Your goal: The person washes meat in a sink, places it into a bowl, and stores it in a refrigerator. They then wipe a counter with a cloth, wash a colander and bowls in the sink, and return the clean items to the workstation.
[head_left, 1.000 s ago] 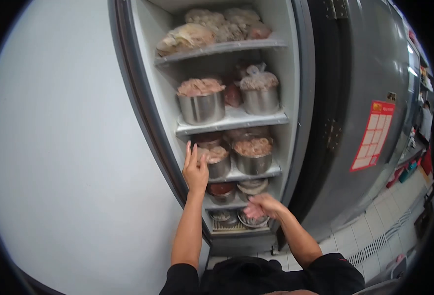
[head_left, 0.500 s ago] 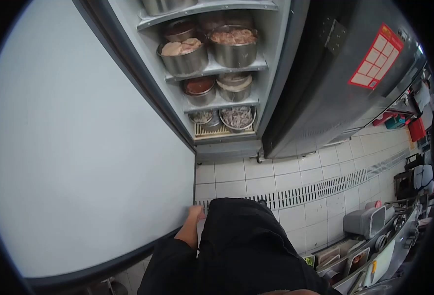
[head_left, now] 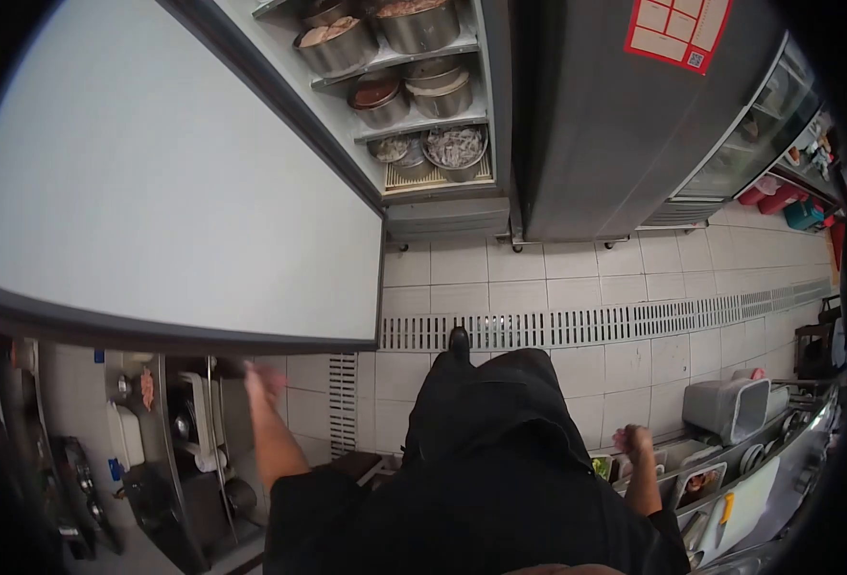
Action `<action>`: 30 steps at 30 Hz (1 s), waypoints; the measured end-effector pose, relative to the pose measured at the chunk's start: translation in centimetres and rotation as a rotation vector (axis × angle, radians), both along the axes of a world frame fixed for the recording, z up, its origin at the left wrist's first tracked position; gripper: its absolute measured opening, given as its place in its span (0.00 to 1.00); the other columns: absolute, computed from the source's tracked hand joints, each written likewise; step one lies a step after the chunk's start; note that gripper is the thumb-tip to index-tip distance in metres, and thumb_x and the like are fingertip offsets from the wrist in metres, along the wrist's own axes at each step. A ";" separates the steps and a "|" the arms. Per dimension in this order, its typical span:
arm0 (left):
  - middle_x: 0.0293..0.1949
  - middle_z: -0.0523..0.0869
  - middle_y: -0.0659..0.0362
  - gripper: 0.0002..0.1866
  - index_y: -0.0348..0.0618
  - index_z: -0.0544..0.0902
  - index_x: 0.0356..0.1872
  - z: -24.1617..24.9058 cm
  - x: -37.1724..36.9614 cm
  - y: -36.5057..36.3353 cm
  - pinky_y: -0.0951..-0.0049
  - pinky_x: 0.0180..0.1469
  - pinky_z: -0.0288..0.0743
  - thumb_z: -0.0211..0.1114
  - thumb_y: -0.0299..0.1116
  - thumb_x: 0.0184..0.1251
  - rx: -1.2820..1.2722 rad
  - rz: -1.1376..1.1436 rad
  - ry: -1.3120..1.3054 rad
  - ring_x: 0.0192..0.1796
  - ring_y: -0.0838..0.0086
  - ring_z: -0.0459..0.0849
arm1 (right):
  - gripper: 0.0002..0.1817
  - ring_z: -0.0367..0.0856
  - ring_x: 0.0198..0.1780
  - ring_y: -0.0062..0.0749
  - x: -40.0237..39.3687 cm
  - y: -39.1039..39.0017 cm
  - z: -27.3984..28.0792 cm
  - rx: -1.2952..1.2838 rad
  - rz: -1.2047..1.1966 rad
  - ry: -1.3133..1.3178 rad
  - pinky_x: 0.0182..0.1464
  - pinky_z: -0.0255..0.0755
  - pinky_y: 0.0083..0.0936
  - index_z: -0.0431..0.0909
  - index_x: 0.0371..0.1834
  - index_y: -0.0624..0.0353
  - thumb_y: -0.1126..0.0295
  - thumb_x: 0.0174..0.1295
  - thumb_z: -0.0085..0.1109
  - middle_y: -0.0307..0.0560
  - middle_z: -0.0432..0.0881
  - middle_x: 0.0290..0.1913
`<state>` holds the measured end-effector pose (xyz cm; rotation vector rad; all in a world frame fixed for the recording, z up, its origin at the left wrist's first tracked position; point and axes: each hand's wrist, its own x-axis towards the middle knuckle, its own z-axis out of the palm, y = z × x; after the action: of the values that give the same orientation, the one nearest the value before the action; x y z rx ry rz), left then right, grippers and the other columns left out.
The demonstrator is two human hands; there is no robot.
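Observation:
Below the open white fridge door (head_left: 193,192), my left hand (head_left: 265,379) is held out, apart from the door edge; it is blurred by motion, and nothing can be made out in it. On the right, my right hand (head_left: 633,440) has its fingers curled near the tubs of the counter; what it holds, if anything, is too small to tell. Inside the fridge, metal pots stand on shelves: a pot with pale meat (head_left: 337,48), a pot with red contents (head_left: 379,101) and a bowl of greyish strips (head_left: 456,149).
A floor drain grate (head_left: 557,328) runs across the tiles. A closed steel fridge (head_left: 586,144) stands right of the open one. At the lower right are a grey bin (head_left: 725,407) and a board with a yellow-handled knife (head_left: 727,508). Shelving with trays (head_left: 126,431) stands at left.
My left hand has moved left and up, away from the door's lower corner. My right hand has come into view. The view has shifted, with the fridge higher and more of the left shelving showing.

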<state>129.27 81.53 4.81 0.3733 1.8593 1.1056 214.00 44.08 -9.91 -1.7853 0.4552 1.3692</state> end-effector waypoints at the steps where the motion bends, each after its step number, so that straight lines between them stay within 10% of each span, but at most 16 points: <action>1: 0.31 0.80 0.52 0.37 0.37 0.74 0.48 4.5 0.9 1.0 0.63 0.27 0.78 0.42 0.67 0.69 0.138 0.045 0.036 0.26 0.61 0.81 | 0.11 0.81 0.27 0.42 2.2 -0.5 0.8 -0.018 0.025 -0.057 0.24 0.77 0.35 0.70 0.42 0.65 0.69 0.64 0.44 0.53 0.79 0.32; 2: 0.27 0.81 0.56 0.35 0.41 0.78 0.45 8.0 1.0 2.4 0.68 0.26 0.76 0.45 0.67 0.68 0.313 0.206 -0.013 0.26 0.68 0.79 | 0.12 0.81 0.28 0.41 3.9 -0.8 1.6 -0.033 0.052 -0.113 0.27 0.77 0.35 0.70 0.43 0.64 0.67 0.65 0.44 0.52 0.79 0.33; 5: 0.62 0.70 0.54 0.41 0.41 0.64 0.67 20.2 3.3 4.6 0.56 0.64 0.62 0.45 0.68 0.67 0.856 0.162 0.015 0.63 0.61 0.68 | 0.12 0.82 0.25 0.39 7.3 -1.3 3.6 -0.059 -0.019 -0.199 0.21 0.76 0.33 0.71 0.45 0.65 0.69 0.64 0.45 0.51 0.81 0.32; 10: 0.66 0.67 0.54 0.36 0.44 0.64 0.67 33.0 13.5 5.6 0.55 0.64 0.66 0.43 0.62 0.71 1.086 0.154 0.134 0.65 0.59 0.68 | 0.11 0.82 0.27 0.39 7.1 -3.2 1.9 -0.045 -0.027 -0.156 0.23 0.77 0.32 0.72 0.43 0.64 0.68 0.64 0.46 0.50 0.81 0.31; 19: 0.59 0.73 0.60 0.25 0.45 0.69 0.62 29.9 18.2 3.9 0.62 0.60 0.70 0.47 0.50 0.75 0.958 -0.131 -0.020 0.60 0.68 0.72 | 0.13 0.83 0.31 0.45 -0.9 -8.4 -2.2 -0.072 0.021 0.171 0.28 0.79 0.40 0.70 0.43 0.66 0.66 0.67 0.42 0.55 0.82 0.35; 28: 0.34 0.72 0.64 0.20 0.35 0.74 0.34 31.9 36.3 6.6 0.79 0.49 0.63 0.56 0.46 0.73 0.924 -0.649 0.713 0.40 0.79 0.67 | 0.11 0.83 0.27 0.44 3.2 -8.5 -3.8 -0.015 -0.024 0.058 0.27 0.80 0.37 0.72 0.40 0.68 0.70 0.65 0.43 0.55 0.81 0.32; 30: 0.45 0.82 0.56 0.28 0.27 0.75 0.55 30.7 39.1 9.0 0.75 0.56 0.66 0.63 0.45 0.68 0.992 -0.683 0.863 0.49 0.76 0.74 | 0.09 0.82 0.26 0.45 3.3 -7.9 -3.0 0.033 -0.030 -0.088 0.26 0.81 0.37 0.72 0.37 0.72 0.76 0.61 0.45 0.58 0.80 0.30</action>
<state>168.34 90.53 35.50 2.1398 1.4261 1.3810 217.28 36.23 -12.93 -1.7972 0.4084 1.2658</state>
